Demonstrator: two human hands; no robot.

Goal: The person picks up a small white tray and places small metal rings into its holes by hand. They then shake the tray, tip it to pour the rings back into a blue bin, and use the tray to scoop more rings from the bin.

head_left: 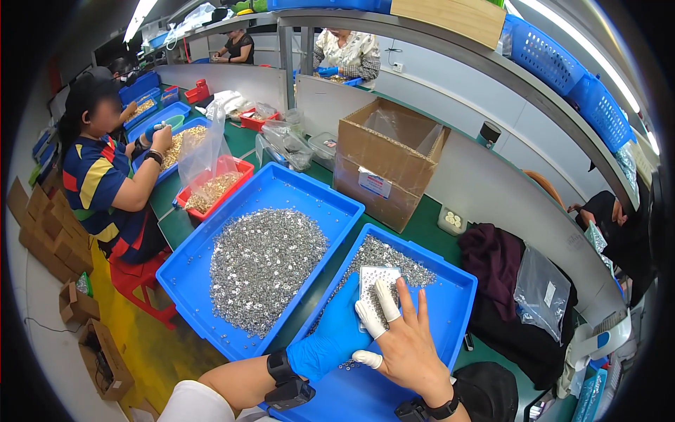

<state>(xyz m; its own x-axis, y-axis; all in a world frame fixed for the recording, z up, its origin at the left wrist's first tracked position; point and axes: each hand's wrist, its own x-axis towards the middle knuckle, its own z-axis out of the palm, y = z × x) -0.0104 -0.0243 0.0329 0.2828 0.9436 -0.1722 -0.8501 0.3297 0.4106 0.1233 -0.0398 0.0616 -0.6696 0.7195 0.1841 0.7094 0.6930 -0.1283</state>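
My left hand (332, 336), in a blue glove, grips a small white plate (378, 274) dotted with holes or small parts. White finger cots cover the thumb and two fingers of my right hand (411, 343). Its fingers are spread, and two of them lie across the face of the plate. Beneath both hands is the right blue tray (458, 280), with small silver ring-like metal parts (397, 261) heaped toward its far side. The left blue tray (184, 299) bears a bigger heap of similar metal parts (264, 264). My left thumb and fingertips are hidden.
An open cardboard box (383, 165) stands behind the trays. Further left, a red bin (242, 169) holds gold-coloured parts and a plastic bag. A person (112, 169) works beside it. Dark cloth (489, 264) and a clear bag (545, 288) lie at right, near a small tub (451, 219).
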